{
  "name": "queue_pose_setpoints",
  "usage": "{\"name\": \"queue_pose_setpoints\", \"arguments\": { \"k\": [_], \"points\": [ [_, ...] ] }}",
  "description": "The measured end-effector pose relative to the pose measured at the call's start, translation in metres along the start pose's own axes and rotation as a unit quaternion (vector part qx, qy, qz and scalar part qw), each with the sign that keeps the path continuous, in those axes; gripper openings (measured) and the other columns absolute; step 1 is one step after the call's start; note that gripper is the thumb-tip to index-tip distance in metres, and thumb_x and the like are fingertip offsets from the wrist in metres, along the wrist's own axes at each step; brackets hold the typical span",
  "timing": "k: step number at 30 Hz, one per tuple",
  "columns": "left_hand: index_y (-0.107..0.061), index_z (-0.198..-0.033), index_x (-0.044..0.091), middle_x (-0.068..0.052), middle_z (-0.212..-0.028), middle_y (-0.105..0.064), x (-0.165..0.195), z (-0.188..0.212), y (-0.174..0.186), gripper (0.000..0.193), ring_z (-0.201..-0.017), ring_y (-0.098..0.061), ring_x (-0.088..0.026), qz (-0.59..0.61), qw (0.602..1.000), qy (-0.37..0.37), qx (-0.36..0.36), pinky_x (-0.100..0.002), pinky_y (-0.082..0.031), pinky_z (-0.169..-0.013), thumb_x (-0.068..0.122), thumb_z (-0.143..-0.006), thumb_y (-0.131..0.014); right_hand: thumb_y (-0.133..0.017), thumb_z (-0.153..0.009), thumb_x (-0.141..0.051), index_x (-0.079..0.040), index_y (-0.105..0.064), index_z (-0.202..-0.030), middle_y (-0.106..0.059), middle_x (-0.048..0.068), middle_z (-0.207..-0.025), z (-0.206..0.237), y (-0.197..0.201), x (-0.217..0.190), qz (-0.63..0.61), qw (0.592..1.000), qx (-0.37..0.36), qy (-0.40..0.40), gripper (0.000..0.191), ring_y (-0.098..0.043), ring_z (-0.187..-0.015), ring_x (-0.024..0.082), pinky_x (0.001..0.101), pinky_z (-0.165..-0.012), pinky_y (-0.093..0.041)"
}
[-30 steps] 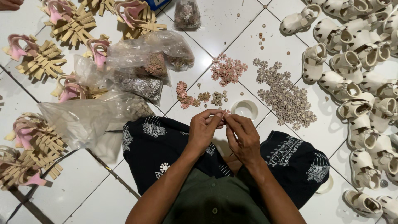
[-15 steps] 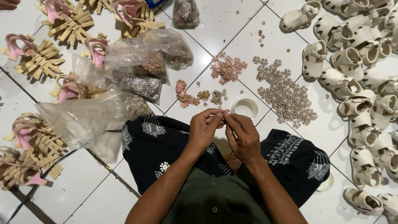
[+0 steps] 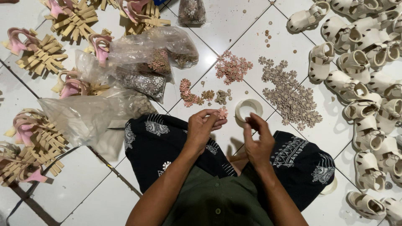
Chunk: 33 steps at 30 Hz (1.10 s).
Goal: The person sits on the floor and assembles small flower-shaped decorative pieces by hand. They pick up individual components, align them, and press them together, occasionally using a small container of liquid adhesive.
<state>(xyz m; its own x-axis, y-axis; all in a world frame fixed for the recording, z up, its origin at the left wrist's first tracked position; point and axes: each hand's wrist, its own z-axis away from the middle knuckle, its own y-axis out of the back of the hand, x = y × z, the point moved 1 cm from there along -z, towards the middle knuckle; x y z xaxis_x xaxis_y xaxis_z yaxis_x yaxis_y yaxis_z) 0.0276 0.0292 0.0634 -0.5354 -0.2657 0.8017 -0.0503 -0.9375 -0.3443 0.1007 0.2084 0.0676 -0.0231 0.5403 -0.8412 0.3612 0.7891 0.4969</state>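
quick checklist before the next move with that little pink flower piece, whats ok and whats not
1. Pink flower piece pinched at the left hand fingertips: ok.
2. Right hand free of any piece: cannot tell, its fingers curl inward and hide the palm side.
3. Hands clear of each other: ok, a gap shows between them.
4. White tape roll close by on the tile floor: ok, just beyond the fingertips.
5. Loose beige flowers and pink flowers sorted in separate heaps: ok.
6. Which face of the held flower points up: cannot tell, too small.
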Motion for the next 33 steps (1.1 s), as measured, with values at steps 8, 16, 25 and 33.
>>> {"name": "queue_pose_setpoints", "arguments": {
  "k": [8,16,25,33],
  "points": [
    [-0.067,-0.114,-0.006,-0.021,-0.102,-0.076,0.004,-0.003,0.038,0.027,-0.097,-0.078,-0.028,0.01,0.999,-0.012,0.037,-0.033,-0.062,-0.083,0.016,-0.099,-0.062,-0.06,-0.098,-0.003,0.004,-0.044,-0.144,-0.062,0.028,-0.126,-0.014,-0.087,0.056,0.066,0.98,-0.159,-0.101,0.049,-0.065,-0.112,0.039,0.0507,-0.09,-0.056],
    [-0.067,-0.113,-0.006,-0.022,-0.1,-0.077,0.007,-0.004,0.051,0.028,-0.096,-0.079,-0.029,0.005,0.999,0.004,0.053,-0.034,-0.062,-0.083,0.017,-0.099,-0.063,-0.06,-0.096,0.0,0.003,-0.046,-0.139,-0.066,0.023,-0.106,-0.039,-0.133,0.076,0.176,0.98,-0.066,-0.066,0.046,-0.063,-0.099,0.037,0.0508,-0.086,-0.051],
    [-0.067,-0.114,-0.007,-0.021,-0.102,-0.077,0.012,-0.007,0.043,0.028,-0.097,-0.079,-0.029,0.011,0.999,-0.017,0.028,-0.033,-0.063,-0.083,0.017,-0.099,-0.063,-0.068,-0.093,-0.005,0.0,-0.054,-0.13,-0.067,0.011,-0.112,-0.045,-0.086,0.018,-0.106,0.97,-0.107,-0.191,0.04,-0.068,-0.102,0.018,0.0301,-0.086,-0.061],
    [-0.068,-0.115,-0.005,-0.017,-0.102,-0.077,0.011,0.005,0.018,0.027,-0.095,-0.079,-0.026,-0.001,0.999,-0.047,-0.019,-0.032,-0.062,-0.081,0.017,-0.1,-0.064,-0.073,-0.092,0.002,0.0,-0.054,-0.133,-0.072,0.011,-0.106,-0.038,-0.02,-0.054,-0.199,0.973,-0.062,-0.101,0.045,-0.071,-0.101,0.016,0.0272,-0.087,-0.061]
  ]
}}
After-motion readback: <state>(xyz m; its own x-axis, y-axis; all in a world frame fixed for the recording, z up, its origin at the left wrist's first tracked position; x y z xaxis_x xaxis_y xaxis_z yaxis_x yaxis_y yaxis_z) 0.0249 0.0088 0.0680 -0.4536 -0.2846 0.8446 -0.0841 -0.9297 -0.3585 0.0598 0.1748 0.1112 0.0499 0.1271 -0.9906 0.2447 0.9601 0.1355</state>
